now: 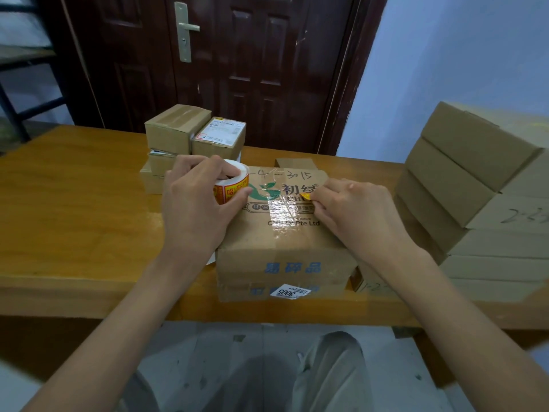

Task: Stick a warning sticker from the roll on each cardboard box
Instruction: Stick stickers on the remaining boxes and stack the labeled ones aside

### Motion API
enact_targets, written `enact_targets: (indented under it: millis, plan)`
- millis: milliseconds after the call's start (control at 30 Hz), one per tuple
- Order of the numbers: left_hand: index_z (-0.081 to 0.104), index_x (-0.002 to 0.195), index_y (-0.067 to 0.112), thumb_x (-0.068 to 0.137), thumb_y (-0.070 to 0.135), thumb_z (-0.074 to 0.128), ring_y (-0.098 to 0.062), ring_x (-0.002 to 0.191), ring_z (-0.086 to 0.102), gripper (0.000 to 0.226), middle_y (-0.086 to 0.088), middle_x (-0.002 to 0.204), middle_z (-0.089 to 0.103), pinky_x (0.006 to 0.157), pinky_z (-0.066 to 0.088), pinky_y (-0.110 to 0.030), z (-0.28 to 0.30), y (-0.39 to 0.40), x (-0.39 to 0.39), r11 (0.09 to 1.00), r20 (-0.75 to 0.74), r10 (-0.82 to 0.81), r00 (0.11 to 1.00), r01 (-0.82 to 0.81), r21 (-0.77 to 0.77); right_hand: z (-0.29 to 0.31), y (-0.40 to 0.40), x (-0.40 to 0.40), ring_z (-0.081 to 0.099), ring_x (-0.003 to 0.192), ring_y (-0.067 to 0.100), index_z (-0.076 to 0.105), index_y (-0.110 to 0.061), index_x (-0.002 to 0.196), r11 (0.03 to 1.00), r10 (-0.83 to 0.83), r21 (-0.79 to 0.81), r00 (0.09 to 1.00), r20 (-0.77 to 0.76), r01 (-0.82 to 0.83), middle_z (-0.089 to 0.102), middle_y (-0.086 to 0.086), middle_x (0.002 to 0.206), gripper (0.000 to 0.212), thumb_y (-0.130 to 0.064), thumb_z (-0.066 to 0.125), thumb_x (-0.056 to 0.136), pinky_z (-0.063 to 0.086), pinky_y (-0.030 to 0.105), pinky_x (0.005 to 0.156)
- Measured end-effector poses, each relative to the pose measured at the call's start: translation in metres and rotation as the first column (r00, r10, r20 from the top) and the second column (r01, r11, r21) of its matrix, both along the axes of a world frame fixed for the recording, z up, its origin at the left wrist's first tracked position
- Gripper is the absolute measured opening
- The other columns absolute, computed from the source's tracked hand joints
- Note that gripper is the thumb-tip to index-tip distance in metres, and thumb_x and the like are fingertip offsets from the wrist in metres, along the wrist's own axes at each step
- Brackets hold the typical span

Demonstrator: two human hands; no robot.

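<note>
Both bare forearms reach in over the near edge of the table (74,203) and meet above the big box (282,233) in the middle. The left hand (196,200) is curled round the roll (231,185), thumb underneath and fingers over the top, one finger tucked into the white core, holding it just above the box's far left corner. The right hand (353,212) lies knuckles up on the right side of the box top, its fingertips pinching a yellow sticker (307,197), of which only a small corner shows, down at the lid near the green printed logo. Clear tape runs shiny down the lid's centre seam, and the box sits on a second one like it. Behind the roll stands a small pile of boxes (190,135), one with a white shipping label on top. To the right, a tall stack (475,188) of plain cartons leans in close. The table is orange-brown wood with a glossy top. Past it is a dark brown panelled door (252,60) with a metal handle, and a pale blue wall (445,55) on the right.
</note>
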State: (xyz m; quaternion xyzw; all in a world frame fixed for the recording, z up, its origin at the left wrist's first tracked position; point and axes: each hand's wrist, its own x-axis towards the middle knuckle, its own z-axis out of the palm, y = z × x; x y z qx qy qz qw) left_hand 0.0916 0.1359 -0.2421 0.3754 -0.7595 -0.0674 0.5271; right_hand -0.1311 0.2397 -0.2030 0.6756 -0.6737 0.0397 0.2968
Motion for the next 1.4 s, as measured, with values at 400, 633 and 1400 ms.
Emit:
enact_targets:
  millis: [400,633,1400]
  plan:
    - [0.072,0.104,0.017,0.081,0.039,0.085,-0.022,0.113,0.058,0.034,-0.002,0.109,0.069,0.082,0.056,-0.051,-0.003,-0.002,0.0,0.999,-0.009,0.03,1.0,-0.029,0.039,0.012,-0.002,0.005,0.07,0.097,0.016,0.073,-0.029,0.124,0.996,0.025,0.081,0.996,0.081,-0.032,0.068,-0.012,0.122,0.034,-0.037,0.044,0.108,0.057,0.032,0.068]
    - [0.073,0.104,0.017,0.081,0.04,0.085,-0.022,0.112,0.057,0.034,-0.002,0.109,0.069,0.083,0.056,-0.051,-0.002,0.0,-0.001,0.998,0.005,0.035,0.999,-0.035,0.044,0.018,-0.004,-0.002,0.066,0.108,0.015,0.073,-0.037,0.128,0.983,0.043,0.172,0.992,0.12,-0.063,0.067,-0.015,0.128,0.032,-0.039,0.048,0.108,0.055,0.032,0.072]
    - [0.072,0.098,0.013,0.078,0.027,0.09,-0.026,0.106,0.06,0.03,0.01,0.098,0.057,0.08,0.055,-0.057,0.006,0.006,-0.003,1.0,0.03,0.028,0.999,-0.027,-0.014,-0.021,0.033,-0.026,0.025,0.156,0.007,0.051,-0.033,0.156,0.962,0.062,0.162,0.758,0.649,-0.218,0.036,-0.012,0.168,0.052,-0.051,0.038,0.109,0.019,0.025,0.115]
